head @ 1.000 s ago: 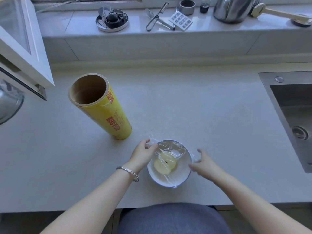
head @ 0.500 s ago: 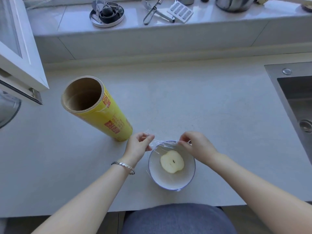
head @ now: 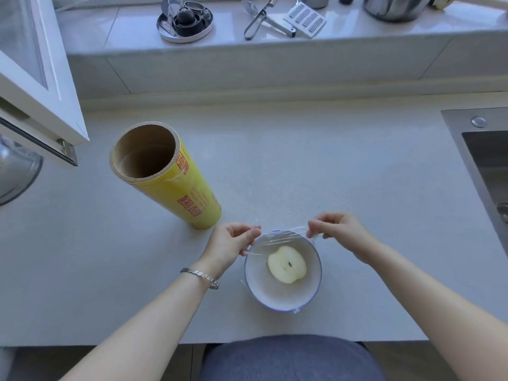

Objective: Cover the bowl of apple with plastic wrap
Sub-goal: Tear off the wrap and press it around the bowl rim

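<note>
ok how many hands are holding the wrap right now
2. The left hand pinches the plastic wrap just past the far-left rim of the bowl; the right hand pinches it above the far-right rim.

I have both bare forearms reaching in from the bottom corners and angling toward each other, with the hands stopping a little apart. My left hand (head: 229, 244), with a bracelet (head: 199, 274) on its wrist, has its fingers curled inward and pinches one edge of the plastic wrap (head: 280, 237) between thumb and fingertips. My right hand (head: 339, 232) sits opposite with its knuckles up and fingers curled, pinching the other edge, so the film is stretched between the two hands.
</note>
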Available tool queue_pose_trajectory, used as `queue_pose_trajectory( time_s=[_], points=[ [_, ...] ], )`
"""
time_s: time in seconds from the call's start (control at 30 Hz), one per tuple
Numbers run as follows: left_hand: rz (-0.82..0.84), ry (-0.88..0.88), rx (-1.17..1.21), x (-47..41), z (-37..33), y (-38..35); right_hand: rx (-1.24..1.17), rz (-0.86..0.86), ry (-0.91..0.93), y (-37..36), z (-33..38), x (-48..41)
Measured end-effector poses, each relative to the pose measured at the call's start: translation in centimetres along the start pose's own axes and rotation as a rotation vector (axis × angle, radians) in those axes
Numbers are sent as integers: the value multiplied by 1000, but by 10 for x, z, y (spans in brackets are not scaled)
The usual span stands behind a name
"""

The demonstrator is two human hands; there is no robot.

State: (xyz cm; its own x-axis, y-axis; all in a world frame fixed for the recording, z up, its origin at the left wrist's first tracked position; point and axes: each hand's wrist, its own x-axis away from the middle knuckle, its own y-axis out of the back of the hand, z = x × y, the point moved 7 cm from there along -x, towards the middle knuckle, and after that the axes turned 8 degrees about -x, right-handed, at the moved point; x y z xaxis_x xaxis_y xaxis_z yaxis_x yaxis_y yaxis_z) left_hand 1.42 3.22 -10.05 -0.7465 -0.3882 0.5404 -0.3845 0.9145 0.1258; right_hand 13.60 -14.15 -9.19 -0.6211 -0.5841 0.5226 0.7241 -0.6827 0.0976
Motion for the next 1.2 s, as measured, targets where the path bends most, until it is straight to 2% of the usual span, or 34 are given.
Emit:
queue_pose_trajectory(
  time_s=[0.13,0.43,0.5,0.6,0.73,0.93,1.07,1.2],
  points=[
    [100,31,-155,2,2,4,42,30,-27,-6,1,-2],
    [69,-84,-177,1,-14,8,324,182,-53,-26,11,-8],
    [-2,-142,-198,1,-12,9,276,144,-25,-26,15,-8],
    [-117,-182,-229,-2,-3,5,284,42,118,-29,19,-11],
    [-210,-142,-148,-2,8,-7,383,-118,240,-35,12,-14],
    [-499,-101,-71,2,15,-8,486,-424,431,-44,12,-11],
    [-598,-83,-43,2,16,-4,390,-482,359,-40,3,-18],
    [-641,9,61,-1,27,2,275,-452,206,-34,-9,-27]
  ],
)
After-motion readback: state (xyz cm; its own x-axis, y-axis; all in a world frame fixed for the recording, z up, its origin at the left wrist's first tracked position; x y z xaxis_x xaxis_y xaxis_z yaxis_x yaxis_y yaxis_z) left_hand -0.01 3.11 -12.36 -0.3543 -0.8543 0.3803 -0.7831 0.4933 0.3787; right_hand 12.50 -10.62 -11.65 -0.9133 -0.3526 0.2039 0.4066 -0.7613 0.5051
